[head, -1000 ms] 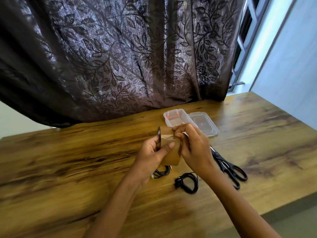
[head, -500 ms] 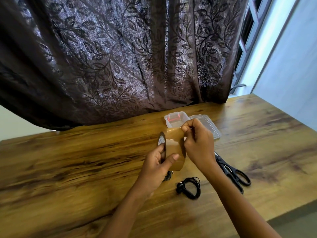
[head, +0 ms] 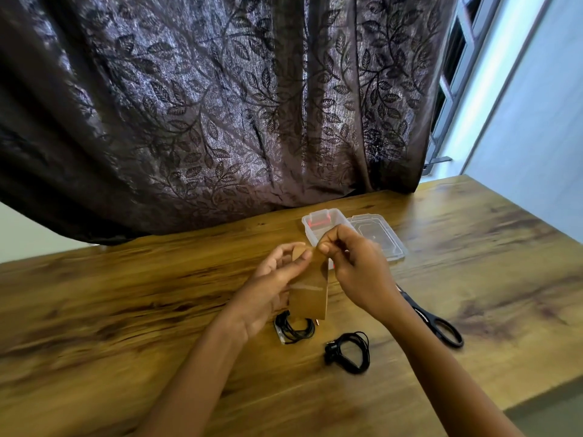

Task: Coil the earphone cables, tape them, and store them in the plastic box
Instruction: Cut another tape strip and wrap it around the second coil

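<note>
A roll of brown tape (head: 310, 291) is held above the table's middle by my left hand (head: 268, 288). My right hand (head: 353, 263) pinches the tape's loose end at the top of the roll. Below the hands lie two coiled black earphone cables: one (head: 295, 329) right under the roll, the other (head: 348, 351) a little to the right. The clear plastic box (head: 310, 220) stands open behind my hands, partly hidden by them, its lid (head: 378, 238) folded out to the right.
Black scissors (head: 438, 323) lie on the wooden table (head: 126, 310) right of my right forearm. A dark leaf-patterned curtain (head: 220, 105) hangs over the table's far edge. The table's near edge runs along the lower right.
The roll has turned in my left hand and the hands have dropped slightly. My right hand's fingers now pinch the tape's end at the top. The cable under the roll shows more.
</note>
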`<state>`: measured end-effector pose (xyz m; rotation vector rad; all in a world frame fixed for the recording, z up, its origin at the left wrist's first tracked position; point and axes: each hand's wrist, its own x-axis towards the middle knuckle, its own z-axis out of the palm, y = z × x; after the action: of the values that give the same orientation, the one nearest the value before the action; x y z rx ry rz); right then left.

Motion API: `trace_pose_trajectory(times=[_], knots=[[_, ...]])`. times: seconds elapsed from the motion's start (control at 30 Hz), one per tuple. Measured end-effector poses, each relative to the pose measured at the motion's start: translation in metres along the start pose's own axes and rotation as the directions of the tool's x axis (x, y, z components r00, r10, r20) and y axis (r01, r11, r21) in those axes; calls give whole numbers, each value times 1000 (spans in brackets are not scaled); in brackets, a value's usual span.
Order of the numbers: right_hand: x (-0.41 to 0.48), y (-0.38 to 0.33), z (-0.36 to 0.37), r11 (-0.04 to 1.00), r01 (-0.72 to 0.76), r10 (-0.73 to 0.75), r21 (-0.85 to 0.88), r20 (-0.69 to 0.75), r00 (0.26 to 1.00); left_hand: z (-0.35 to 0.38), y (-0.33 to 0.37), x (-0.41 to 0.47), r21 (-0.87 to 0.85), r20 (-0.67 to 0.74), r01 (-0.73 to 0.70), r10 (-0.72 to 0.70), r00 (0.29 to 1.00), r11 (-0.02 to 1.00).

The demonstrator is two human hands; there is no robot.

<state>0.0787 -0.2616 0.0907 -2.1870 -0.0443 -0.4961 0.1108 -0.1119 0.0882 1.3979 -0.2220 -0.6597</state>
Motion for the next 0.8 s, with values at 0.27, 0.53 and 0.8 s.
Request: trace_pose_trajectory(times=[0.27,0.53,0.8], knots=[[-1,3,-3,998,-5,4,56,23,1000,7,0,7,-15,-87,-69,67,994,997],[-14,14,-15,892,-79,57,445,63,996,23,1,7,137,-201,-235,260,945,962],[-33,39,-47,502,-295,346,813,123,930,41,-7,14,162,-186,-236,264,946,958]])
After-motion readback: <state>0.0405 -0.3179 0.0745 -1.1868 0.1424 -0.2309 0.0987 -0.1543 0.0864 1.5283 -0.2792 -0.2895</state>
